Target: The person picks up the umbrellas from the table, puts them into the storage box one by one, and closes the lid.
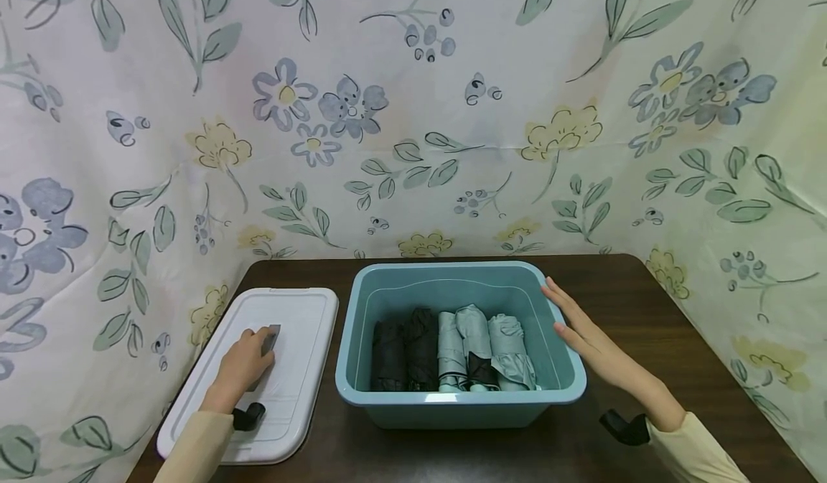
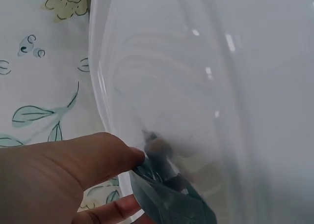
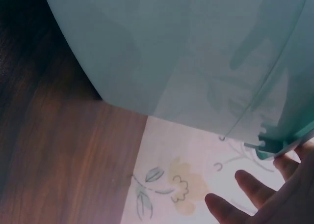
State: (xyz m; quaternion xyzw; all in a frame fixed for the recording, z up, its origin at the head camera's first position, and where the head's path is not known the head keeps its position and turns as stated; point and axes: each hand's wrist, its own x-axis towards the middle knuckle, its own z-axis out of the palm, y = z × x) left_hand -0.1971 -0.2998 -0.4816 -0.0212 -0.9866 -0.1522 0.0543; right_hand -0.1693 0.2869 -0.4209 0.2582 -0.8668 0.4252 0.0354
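Note:
My left hand (image 1: pixel 244 364) is over the white lid (image 1: pixel 300 390), which lies flat left of the bin. Its thumb and fingers pinch a grey-teal, handle-like plastic piece (image 2: pixel 171 204) on that lid, seen up close in the left wrist view. A teal plastic bin (image 1: pixel 452 417) stands uncovered at the middle of the table. Inside it, rolled fabric bundles lie side by side: two black ones (image 1: pixel 405 354) on the left, three pale blue-grey ones (image 1: pixel 474 332) on the right. My right hand (image 1: pixel 597 346) rests against the bin's right rim, fingers extended.
The dark brown wooden table (image 1: pixel 620 289) carries the bin and lid. Behind it and along both sides hangs a white curtain (image 1: pixel 413 210) with printed flowers and leaves. Each wrist wears a black band (image 1: pixel 624 427).

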